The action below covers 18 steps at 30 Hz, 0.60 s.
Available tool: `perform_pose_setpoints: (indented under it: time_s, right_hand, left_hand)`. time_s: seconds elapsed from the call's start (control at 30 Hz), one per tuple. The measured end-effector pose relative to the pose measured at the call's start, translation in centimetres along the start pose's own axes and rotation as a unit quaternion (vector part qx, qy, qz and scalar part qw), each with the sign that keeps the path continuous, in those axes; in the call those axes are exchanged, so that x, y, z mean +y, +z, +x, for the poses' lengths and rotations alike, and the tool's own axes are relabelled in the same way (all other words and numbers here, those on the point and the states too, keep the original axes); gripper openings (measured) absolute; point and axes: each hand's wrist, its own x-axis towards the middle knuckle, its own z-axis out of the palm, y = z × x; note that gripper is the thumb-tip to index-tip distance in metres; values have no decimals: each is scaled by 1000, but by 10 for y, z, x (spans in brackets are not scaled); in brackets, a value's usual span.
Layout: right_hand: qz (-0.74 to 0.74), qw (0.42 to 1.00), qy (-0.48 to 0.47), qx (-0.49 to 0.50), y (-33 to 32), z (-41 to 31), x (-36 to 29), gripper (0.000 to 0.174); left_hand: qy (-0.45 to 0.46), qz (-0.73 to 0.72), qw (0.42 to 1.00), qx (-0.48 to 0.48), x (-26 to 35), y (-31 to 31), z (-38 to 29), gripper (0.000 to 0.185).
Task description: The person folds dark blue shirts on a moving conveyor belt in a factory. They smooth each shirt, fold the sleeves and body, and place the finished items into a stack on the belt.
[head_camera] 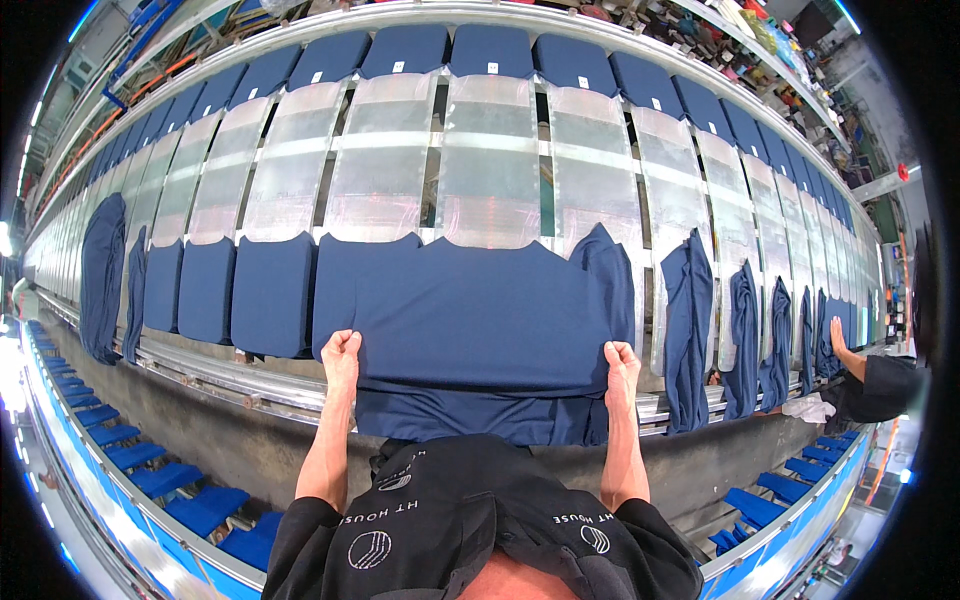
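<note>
A navy blue fabric garment piece (480,315) is spread over the near ends of the metal printing boards before me. My left hand (341,360) pinches its left edge between thumb and fingers. At the right edge, my right hand (622,369) grips the cloth the same way. Between the hands the fabric is stretched fairly flat, and its lower part hangs in folds over the near table edge, close to my body. To the right of it lies a bunched navy piece (611,274). Left of my left hand, a navy piece (274,296) fits smoothly over its board.
Pale metal boards (491,165) run in a long row, with navy pieces (491,52) on their far ends. Crumpled navy pieces (686,330) lie rightward. Another person's hand (838,337) touches cloth at far right. Blue pads (206,508) line the rack behind me.
</note>
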Motion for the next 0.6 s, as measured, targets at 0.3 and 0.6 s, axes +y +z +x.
perform_pose_setpoints:
  time_s: [0.3, 0.6]
  right_hand:
    - [-559, 727, -392, 65, 64, -28, -55, 37]
    - [-534, 689, -453, -186, 189, 10, -23, 59]
  left_hand:
    - [402, 473, 784, -2, 61, 57, -55, 55]
    - [448, 524, 677, -258, 52, 170, -26, 73]
